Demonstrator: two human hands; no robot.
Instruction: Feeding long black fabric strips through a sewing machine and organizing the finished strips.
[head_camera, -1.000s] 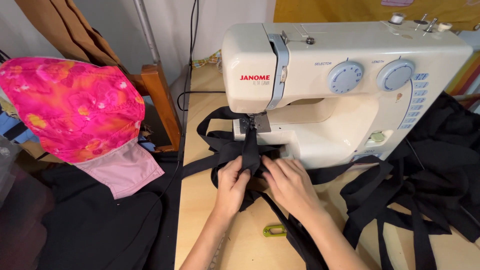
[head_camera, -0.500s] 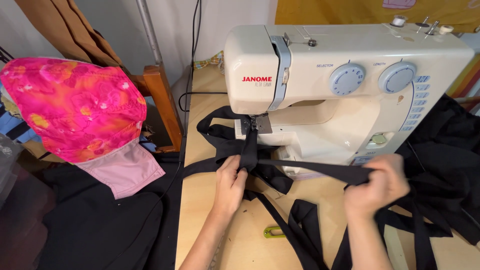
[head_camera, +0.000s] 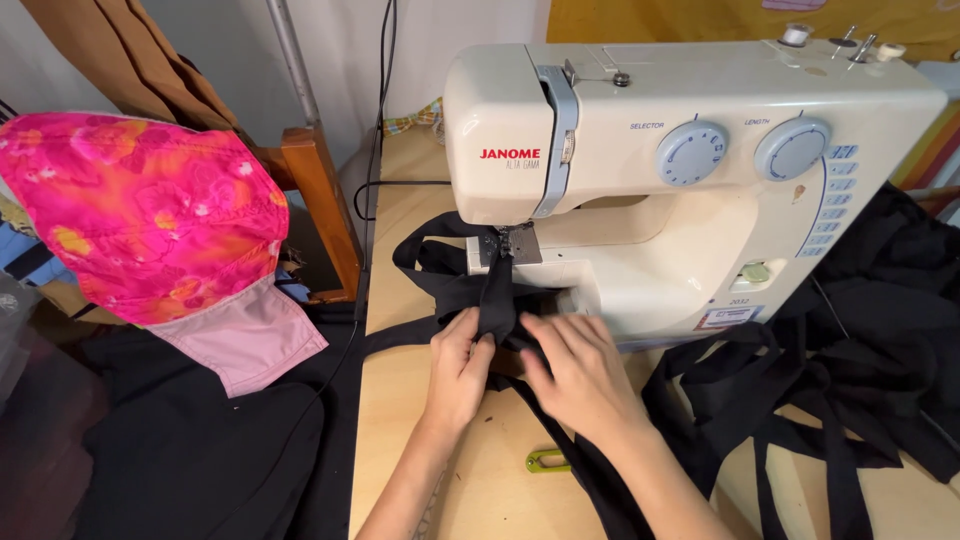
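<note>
Head camera, near edge: small green clip (head_camera: 548, 461) on wooden table (head_camera: 400, 420). Left hand (head_camera: 458, 375) pinches black strap (head_camera: 497, 300); right hand (head_camera: 580, 375) lies flat, pressing it. Beyond, strap sits under presser foot (head_camera: 515, 245) of cream sewing machine (head_camera: 700, 180). Positioning stage; stitching needs straight alignment.

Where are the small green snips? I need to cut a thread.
In the head view, the green snips lie on the wooden table, near its front edge, just below the left hand and beside the black strap.

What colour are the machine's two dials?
Pale blue dials on the cream machine, in the head view.
</note>
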